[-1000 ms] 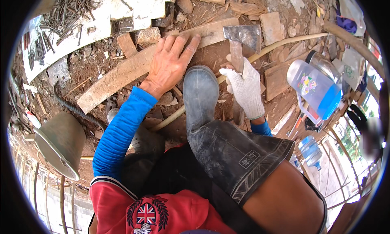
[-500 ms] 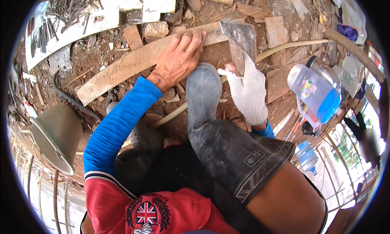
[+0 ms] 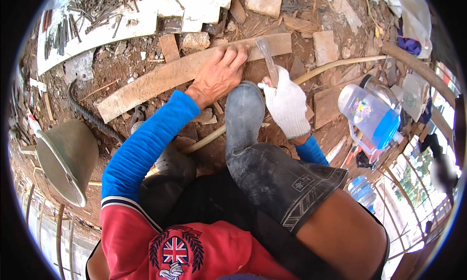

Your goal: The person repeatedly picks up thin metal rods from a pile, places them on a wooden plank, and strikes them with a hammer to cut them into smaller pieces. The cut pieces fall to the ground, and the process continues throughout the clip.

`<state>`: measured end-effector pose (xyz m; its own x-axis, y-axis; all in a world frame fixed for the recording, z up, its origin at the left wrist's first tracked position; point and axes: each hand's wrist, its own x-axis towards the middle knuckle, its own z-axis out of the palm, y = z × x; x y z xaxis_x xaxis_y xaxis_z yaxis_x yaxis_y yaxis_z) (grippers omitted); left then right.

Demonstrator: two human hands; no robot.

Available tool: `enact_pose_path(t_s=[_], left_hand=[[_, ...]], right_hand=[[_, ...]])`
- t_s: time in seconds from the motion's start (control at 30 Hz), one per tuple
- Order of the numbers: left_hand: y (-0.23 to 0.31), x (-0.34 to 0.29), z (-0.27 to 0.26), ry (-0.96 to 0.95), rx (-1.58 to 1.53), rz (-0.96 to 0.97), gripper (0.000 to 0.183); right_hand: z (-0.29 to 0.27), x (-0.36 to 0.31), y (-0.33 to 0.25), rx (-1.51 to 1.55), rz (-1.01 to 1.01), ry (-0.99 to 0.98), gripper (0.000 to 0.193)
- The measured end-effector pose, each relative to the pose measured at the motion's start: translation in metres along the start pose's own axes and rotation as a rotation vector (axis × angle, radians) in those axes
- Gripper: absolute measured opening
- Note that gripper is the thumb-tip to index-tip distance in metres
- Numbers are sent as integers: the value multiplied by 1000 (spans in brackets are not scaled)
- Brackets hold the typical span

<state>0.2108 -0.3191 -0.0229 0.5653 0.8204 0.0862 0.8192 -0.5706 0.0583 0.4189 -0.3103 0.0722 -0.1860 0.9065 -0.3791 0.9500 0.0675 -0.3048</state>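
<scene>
A long, flat wooden board (image 3: pixel 146 91) lies slantwise on the dirt. My bare left hand (image 3: pixel 221 72) holds it down, fingers curled over its far edge, just left of the boot toe. In a white knitted glove, my right hand (image 3: pixel 288 104) is closed round a cleaver with a broad metal blade (image 3: pixel 266 56). The blade points away from me and shows nearly edge-on. Its tip overlaps the board's right part; whether it touches the wood I cannot tell. The cleaver's handle is hidden in the glove.
My right rubber boot (image 3: pixel 244 110) stands close to the board. At the left sits a bucket (image 3: pixel 68 158); at the right lies a plastic jug (image 3: pixel 369 112) with a blue lid. Loose nails (image 3: pixel 61 37) lie on a white sheet at the far left. A pole (image 3: pixel 331 66) crosses behind the glove.
The cleaver has turned from showing its broad face to nearly edge-on, moving left over the board with my right hand. My left hand keeps its hold on the board.
</scene>
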Motion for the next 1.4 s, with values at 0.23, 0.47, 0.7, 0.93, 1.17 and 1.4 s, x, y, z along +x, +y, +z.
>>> enact_pose_path(t_s=[0.23, 0.47, 0.7, 0.93, 1.17, 1.4], left_hand=[[-2, -2, 4, -24, 20, 8, 69], [4, 0, 3, 48, -37, 13, 69], [-4, -4, 8, 38, -88, -2, 71], [-3, -5, 6, 30, -156, -6, 74], [-2, -8, 7, 20, -180, -10, 71], [-5, -3, 7, 39, -166, -12, 69]], right_hand=[[-11, -14, -5, 344, -28, 130, 44], [-7, -6, 3, 107, 34, 13, 40], [-4, -16, 16, 283, -40, 94, 39], [-16, -18, -1, 282, -7, 97, 41], [-7, -16, 2, 259, 24, 72, 40], [-5, -16, 0, 195, 53, 27, 45]])
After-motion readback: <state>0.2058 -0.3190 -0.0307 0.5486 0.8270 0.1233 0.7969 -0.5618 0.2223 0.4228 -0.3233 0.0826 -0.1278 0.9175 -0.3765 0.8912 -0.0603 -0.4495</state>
